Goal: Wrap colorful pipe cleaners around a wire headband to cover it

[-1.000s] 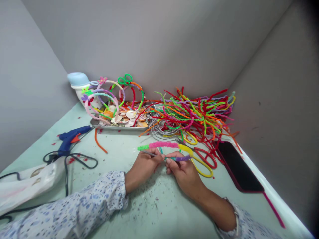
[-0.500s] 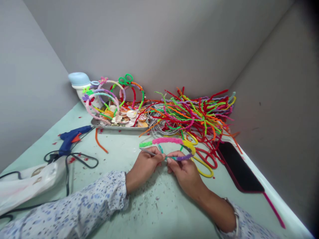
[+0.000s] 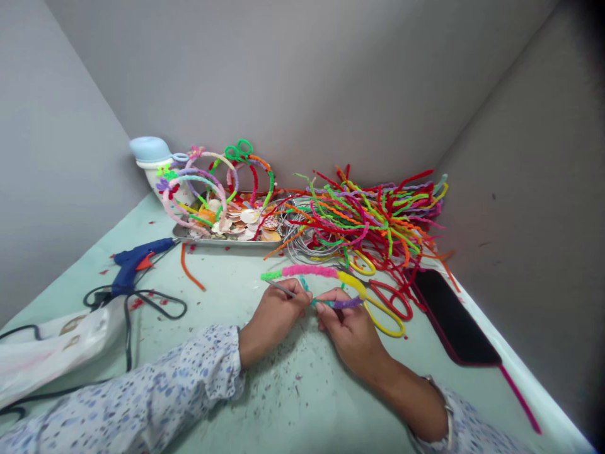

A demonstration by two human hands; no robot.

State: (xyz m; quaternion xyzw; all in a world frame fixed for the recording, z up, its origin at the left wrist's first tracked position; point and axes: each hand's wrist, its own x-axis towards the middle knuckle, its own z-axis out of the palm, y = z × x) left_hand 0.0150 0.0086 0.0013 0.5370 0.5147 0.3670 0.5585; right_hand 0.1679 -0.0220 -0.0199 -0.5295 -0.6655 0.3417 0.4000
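A curved band [image 3: 309,270] wrapped in fuzzy green, pink, yellow, purple and teal lies between my two hands. My left hand [image 3: 280,313] pinches the bare grey end of the band, where a loose teal fuzzy strand stands up by the fingertips. With thumb and index finger, my right hand [image 3: 347,328] pinches the teal part beside the purple section. The fingertips of both hands are close together. Behind my right hand, scissors with yellow handles [image 3: 387,320] and scissors with red handles [image 3: 394,302] lie on the table.
A metal tray [image 3: 227,242] of shells and finished fuzzy headbands [image 3: 222,183] stands at the back, beside a white cup [image 3: 163,176]. Fuzzy stems [image 3: 378,214] are heaped right of it. A blue glue gun [image 3: 127,271] lies left, a black phone [image 3: 456,315] right.
The band has shifted slightly left and its yellow and purple bend has turned, so it looks flatter. Both hands stay nearly in place and keep their pinch.
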